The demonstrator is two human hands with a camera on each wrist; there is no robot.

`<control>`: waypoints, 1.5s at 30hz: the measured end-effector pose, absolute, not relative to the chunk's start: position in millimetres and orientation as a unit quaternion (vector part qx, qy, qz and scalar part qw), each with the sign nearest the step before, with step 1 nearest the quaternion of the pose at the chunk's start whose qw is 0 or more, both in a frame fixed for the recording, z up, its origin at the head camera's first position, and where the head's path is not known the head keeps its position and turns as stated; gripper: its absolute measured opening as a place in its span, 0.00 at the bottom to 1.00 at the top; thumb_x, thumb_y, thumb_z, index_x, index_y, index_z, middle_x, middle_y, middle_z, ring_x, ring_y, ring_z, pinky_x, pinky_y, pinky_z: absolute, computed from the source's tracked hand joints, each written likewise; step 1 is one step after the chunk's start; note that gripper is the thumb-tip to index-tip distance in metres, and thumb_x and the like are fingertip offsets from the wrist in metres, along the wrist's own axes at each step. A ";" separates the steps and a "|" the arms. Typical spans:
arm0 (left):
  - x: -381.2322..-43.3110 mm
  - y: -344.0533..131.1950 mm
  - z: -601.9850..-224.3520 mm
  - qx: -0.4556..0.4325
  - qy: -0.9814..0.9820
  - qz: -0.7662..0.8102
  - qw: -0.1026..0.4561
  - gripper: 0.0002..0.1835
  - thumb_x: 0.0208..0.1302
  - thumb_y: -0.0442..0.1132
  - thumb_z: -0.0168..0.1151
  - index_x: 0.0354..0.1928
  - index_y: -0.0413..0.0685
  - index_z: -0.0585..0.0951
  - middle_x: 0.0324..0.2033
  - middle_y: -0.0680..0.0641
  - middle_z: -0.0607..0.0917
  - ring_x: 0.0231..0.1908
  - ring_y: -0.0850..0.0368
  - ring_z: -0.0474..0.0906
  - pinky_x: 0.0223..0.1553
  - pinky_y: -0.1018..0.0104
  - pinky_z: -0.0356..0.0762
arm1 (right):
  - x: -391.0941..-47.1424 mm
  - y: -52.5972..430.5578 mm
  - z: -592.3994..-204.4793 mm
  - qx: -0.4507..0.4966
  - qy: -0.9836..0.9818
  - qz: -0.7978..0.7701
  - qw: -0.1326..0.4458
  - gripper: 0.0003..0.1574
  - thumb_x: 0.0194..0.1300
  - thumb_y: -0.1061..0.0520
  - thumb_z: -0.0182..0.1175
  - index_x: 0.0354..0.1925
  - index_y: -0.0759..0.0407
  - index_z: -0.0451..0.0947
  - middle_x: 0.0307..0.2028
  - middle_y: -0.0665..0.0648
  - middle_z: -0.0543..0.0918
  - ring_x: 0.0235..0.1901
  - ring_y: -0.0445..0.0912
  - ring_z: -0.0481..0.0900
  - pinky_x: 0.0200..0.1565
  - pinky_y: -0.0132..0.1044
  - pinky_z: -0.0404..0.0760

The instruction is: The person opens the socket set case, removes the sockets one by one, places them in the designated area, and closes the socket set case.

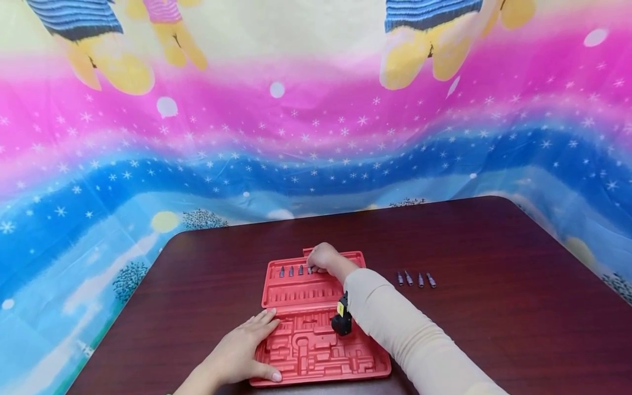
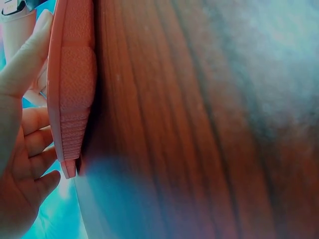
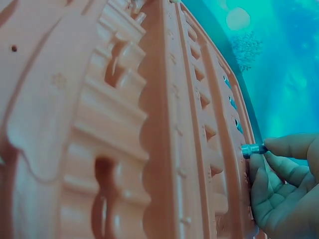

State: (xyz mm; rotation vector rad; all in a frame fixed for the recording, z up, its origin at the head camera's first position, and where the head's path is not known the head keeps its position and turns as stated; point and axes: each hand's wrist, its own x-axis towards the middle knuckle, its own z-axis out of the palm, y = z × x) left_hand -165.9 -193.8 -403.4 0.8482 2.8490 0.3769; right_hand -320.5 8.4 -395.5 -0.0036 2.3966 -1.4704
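Note:
An opened red plastic tool case (image 1: 323, 373) lies on the table, its molded lid half (image 1: 270, 285) farthest away. My left hand (image 1: 242, 345) rests against the near half's left edge, fingers spread and thumb at the front rim; the left wrist view shows the hand (image 2: 25, 149) beside the case wall (image 2: 75, 84). Over the lid's top row, my right hand (image 1: 323, 258) reaches in. In the right wrist view the right hand (image 3: 289, 184) pinches a small metal screwdriver bit (image 3: 253, 150) between thumb and finger, at a slot. Several bits (image 1: 291, 271) sit in that row to its left.
Several more loose bits (image 1: 408, 278) lie lined up on the dark wooden table (image 1: 484, 329), right of the case. A black wrist camera (image 1: 342, 321) with a yellow label hangs over the case from the right sleeve (image 1: 395, 318). A patterned cloth (image 1: 316, 137) stands behind the table.

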 end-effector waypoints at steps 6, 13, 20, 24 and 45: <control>-164.4 -194.6 -401.6 0.285 0.949 0.121 0.064 0.53 0.33 0.74 0.53 0.57 0.40 0.67 0.59 0.42 0.63 0.59 0.47 0.55 0.52 0.49 0.60 | -316.8 8.6 -391.7 -0.005 0.846 -0.506 0.167 0.03 0.52 0.66 0.58 0.25 0.67 0.78 0.19 0.55 0.77 0.18 0.42 0.70 0.21 0.29 0.71; -164.3 -195.7 -403.2 0.293 0.948 0.117 0.046 0.53 0.33 0.74 0.53 0.57 0.40 0.67 0.59 0.43 0.63 0.59 0.48 0.56 0.53 0.51 0.60 | -314.5 9.2 -393.9 0.012 0.830 -0.538 0.148 0.03 0.52 0.68 0.57 0.26 0.67 0.78 0.21 0.55 0.78 0.20 0.43 0.71 0.24 0.31 0.73; -164.9 -194.7 -403.3 0.295 0.947 0.116 0.046 0.52 0.34 0.73 0.52 0.57 0.41 0.67 0.59 0.43 0.63 0.59 0.47 0.55 0.54 0.51 0.58 | -313.8 12.9 -393.9 0.037 0.790 -0.597 0.134 0.03 0.54 0.67 0.56 0.28 0.67 0.77 0.24 0.57 0.78 0.23 0.45 0.74 0.29 0.34 0.76; -164.3 -195.4 -403.1 0.296 0.947 0.114 0.044 0.52 0.34 0.73 0.53 0.57 0.40 0.67 0.59 0.42 0.63 0.59 0.47 0.55 0.54 0.51 0.58 | -310.7 15.7 -390.1 0.024 0.780 -0.606 0.155 0.06 0.57 0.66 0.53 0.32 0.68 0.76 0.25 0.58 0.77 0.26 0.47 0.76 0.31 0.36 0.77; -163.8 -196.0 -402.6 0.290 0.948 0.119 0.056 0.53 0.33 0.73 0.53 0.57 0.40 0.67 0.59 0.43 0.63 0.60 0.47 0.54 0.54 0.51 0.58 | -280.4 50.6 -368.1 0.000 0.784 -0.603 0.150 0.07 0.58 0.65 0.52 0.34 0.69 0.73 0.27 0.60 0.78 0.31 0.53 0.79 0.34 0.40 0.78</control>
